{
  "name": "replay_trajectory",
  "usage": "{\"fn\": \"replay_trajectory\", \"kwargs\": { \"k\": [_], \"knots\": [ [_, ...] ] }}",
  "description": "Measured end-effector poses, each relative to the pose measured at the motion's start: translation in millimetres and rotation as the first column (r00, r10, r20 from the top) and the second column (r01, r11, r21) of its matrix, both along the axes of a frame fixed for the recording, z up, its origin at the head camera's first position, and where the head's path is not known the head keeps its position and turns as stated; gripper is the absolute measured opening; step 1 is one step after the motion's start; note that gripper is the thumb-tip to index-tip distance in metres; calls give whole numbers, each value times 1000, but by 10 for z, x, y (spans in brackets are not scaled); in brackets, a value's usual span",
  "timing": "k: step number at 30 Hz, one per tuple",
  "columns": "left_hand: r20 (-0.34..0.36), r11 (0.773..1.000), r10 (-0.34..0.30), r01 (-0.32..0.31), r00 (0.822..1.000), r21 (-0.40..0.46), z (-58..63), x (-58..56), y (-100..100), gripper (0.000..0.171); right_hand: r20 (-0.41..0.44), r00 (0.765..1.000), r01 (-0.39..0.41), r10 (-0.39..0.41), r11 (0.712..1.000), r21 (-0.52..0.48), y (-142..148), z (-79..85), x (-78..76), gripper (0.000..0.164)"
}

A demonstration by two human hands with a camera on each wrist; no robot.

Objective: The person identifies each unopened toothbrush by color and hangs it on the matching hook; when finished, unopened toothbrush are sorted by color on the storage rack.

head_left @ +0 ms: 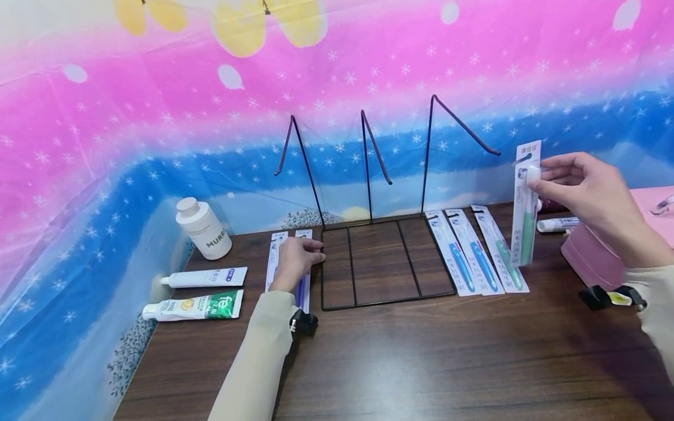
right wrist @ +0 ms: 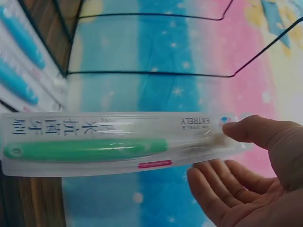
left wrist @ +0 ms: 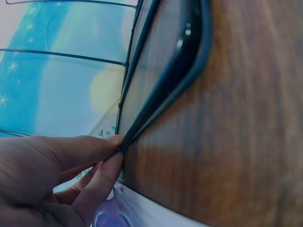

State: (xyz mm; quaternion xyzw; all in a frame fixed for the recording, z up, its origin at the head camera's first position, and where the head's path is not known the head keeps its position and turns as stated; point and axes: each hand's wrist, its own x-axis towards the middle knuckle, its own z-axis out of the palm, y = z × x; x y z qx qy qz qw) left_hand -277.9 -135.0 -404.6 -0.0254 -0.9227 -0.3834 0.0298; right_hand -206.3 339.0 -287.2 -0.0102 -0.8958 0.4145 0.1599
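Note:
My right hand (head_left: 592,184) holds up a packaged green toothbrush (right wrist: 90,149) near the top of its pack, thumb on the front and fingers behind. In the head view the pack hangs upright above the table's right side. My left hand (head_left: 295,263) pinches the left side bar of a black wire rack (left wrist: 156,99) between thumb and fingertips. Three hooked prongs rise from the rack's back edge, with nothing hanging on them. Under and beside the left hand lie packaged purple toothbrushes (head_left: 304,292), partly hidden. Right of the rack lie two packaged blue toothbrushes (head_left: 463,266) and another green one (head_left: 505,260).
A white bottle (head_left: 205,228) and two toothpaste tubes (head_left: 205,277) stand and lie at the left. A pink box (head_left: 590,257) sits at the right, with a small white tube (head_left: 557,224) behind it. A patterned cloth (head_left: 210,134) hangs behind the table.

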Motion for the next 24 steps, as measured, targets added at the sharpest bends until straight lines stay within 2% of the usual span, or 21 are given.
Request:
{"fn": "replay_trajectory", "kwargs": {
  "k": [9,12,19,24],
  "knots": [
    [-7,1000,4,-4,1000,2,-1,5,-21,22,-78,994,-87,76,984,-156,-145,99,127,42],
    [-15,1000,3,-3,1000,-3,2,5,-14,22,-78,993,-102,89,979,-176,-195,143,172,41],
    [-11,1000,12,-12,1000,0,-17,3,-1,22,-124,976,-207,181,947,-245,-314,258,264,38],
    [-7,1000,13,-13,1000,8,-23,-10,3,22,-146,975,-199,168,951,-235,-418,343,364,38]
  ]
}}
